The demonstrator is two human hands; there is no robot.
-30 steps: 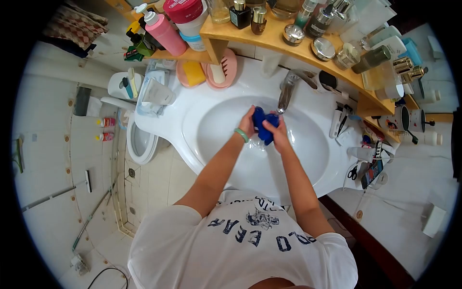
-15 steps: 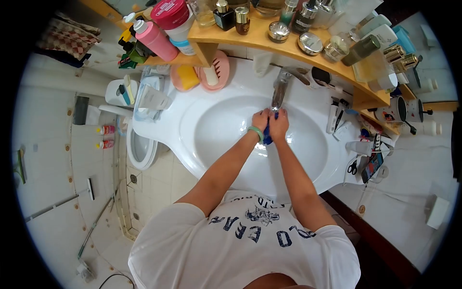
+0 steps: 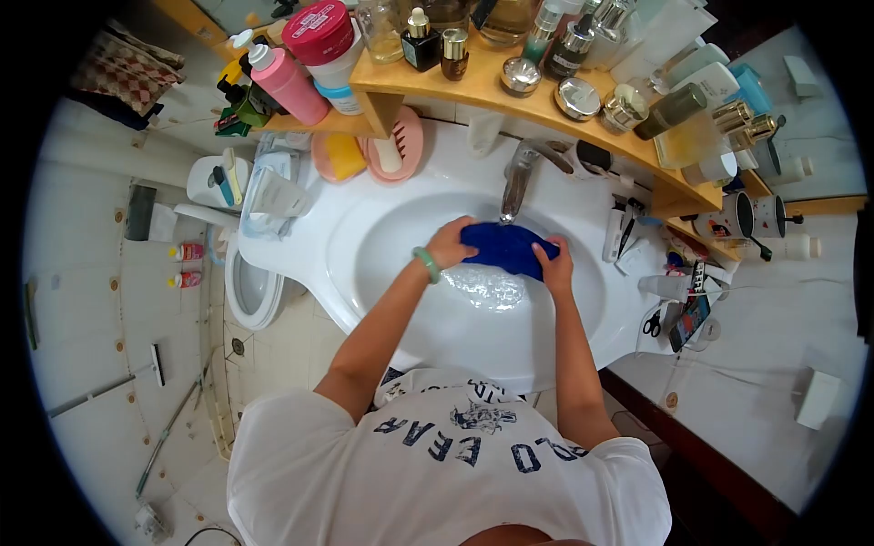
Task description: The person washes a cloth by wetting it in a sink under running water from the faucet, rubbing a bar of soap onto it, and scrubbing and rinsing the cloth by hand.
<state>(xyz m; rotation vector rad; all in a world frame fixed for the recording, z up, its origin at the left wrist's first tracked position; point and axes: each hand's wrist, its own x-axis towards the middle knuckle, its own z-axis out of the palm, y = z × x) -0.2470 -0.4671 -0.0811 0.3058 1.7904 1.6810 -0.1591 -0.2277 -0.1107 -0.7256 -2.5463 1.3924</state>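
A dark blue cloth (image 3: 506, 250) is stretched between my two hands over the sink basin (image 3: 391, 318), just under the spout of the chrome faucet (image 3: 515, 187). My left hand (image 3: 452, 243), with a pale green bangle at the wrist, is closed on the cloth's left end. Its right end is pinched by my right hand (image 3: 557, 266), thumb on top. Rippling water (image 3: 485, 289) shows in the basin below the cloth. Whether the cloth touches the faucet tip I cannot tell.
Behind the sink, a wooden shelf (image 3: 473, 86) carries several bottles and jars. Pink soap dishes (image 3: 410, 150) sit at the back left, one with a yellow sponge (image 3: 345, 156). Black scissors (image 3: 652, 324) and a phone (image 3: 689, 322) are at the right edge.
My hands were close together under the faucet with the blue cloth bunched between them. They have moved apart, and the cloth is now spread out wide.
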